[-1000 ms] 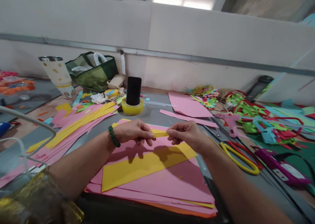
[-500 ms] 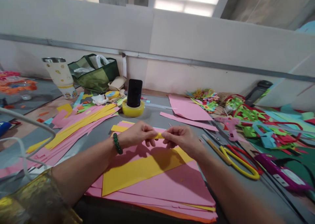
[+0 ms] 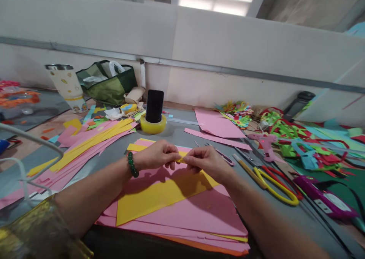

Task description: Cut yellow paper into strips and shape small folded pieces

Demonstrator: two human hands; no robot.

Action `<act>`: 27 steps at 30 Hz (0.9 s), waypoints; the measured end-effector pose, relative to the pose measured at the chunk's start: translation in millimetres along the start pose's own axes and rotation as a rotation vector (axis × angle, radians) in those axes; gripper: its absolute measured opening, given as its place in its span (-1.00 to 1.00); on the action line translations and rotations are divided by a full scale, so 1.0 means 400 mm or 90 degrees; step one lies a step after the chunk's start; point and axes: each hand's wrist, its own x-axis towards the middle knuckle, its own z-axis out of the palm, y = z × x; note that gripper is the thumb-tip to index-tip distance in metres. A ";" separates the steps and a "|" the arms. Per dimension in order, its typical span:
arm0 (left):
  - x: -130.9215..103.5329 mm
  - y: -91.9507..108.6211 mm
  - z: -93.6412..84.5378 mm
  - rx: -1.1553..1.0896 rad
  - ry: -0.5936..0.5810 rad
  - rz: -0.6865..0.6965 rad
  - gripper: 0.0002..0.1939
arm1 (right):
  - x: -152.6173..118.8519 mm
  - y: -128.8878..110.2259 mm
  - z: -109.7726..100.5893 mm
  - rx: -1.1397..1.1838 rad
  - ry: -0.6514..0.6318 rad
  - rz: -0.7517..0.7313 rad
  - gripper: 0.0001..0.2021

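Observation:
A small piece of yellow paper (image 3: 182, 155) is pinched between both hands, mostly covered by the fingertips. My left hand (image 3: 161, 154), with a green bead bracelet at the wrist, is closed on its left end. From the other side my right hand (image 3: 203, 159) grips it with thumb and fingers, the two hands nearly touching. Below them a wide yellow paper strip (image 3: 148, 204) lies slanted across a stack of pink sheets (image 3: 199, 217). The hands' shadows fall on both.
Right of the stack lie yellow-handled scissors (image 3: 278, 190), a pink glue gun (image 3: 265, 143) and a purple device (image 3: 325, 196). A phone (image 3: 154, 105) leans in a tape roll (image 3: 153, 126) behind. Yellow and pink strips (image 3: 94, 145), a tumbler (image 3: 67, 86) and a green bag (image 3: 110, 84) are leftward.
The view has shifted slightly. Both hands still hold the small yellow paper; the fingertips have drawn a little closer together, and less of it shows between them.

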 end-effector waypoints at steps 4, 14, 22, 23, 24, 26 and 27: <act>0.000 0.008 0.002 0.032 0.018 -0.012 -0.72 | 0.002 0.010 -0.016 0.011 0.025 0.005 -0.64; 0.002 -0.007 -0.030 -0.020 0.043 -0.007 -0.66 | -0.004 0.009 -0.068 0.108 0.093 0.024 -0.58; -0.003 -0.004 -0.014 -0.006 -0.024 -0.022 -0.57 | 0.000 0.021 -0.026 0.037 0.057 -0.024 -0.71; -0.003 -0.004 -0.012 -0.019 -0.040 -0.034 -0.57 | -0.002 0.020 -0.024 0.008 0.051 -0.043 -0.73; -0.004 -0.004 -0.011 -0.030 -0.056 -0.045 -0.57 | -0.004 0.020 -0.023 -0.026 0.047 -0.062 -0.75; -0.004 -0.006 -0.009 -0.044 -0.081 -0.064 -0.58 | -0.008 0.018 -0.018 -0.091 0.044 -0.088 -0.78; -0.004 -0.006 -0.008 -0.043 -0.087 -0.069 -0.59 | -0.010 0.017 -0.015 -0.116 0.041 -0.092 -0.78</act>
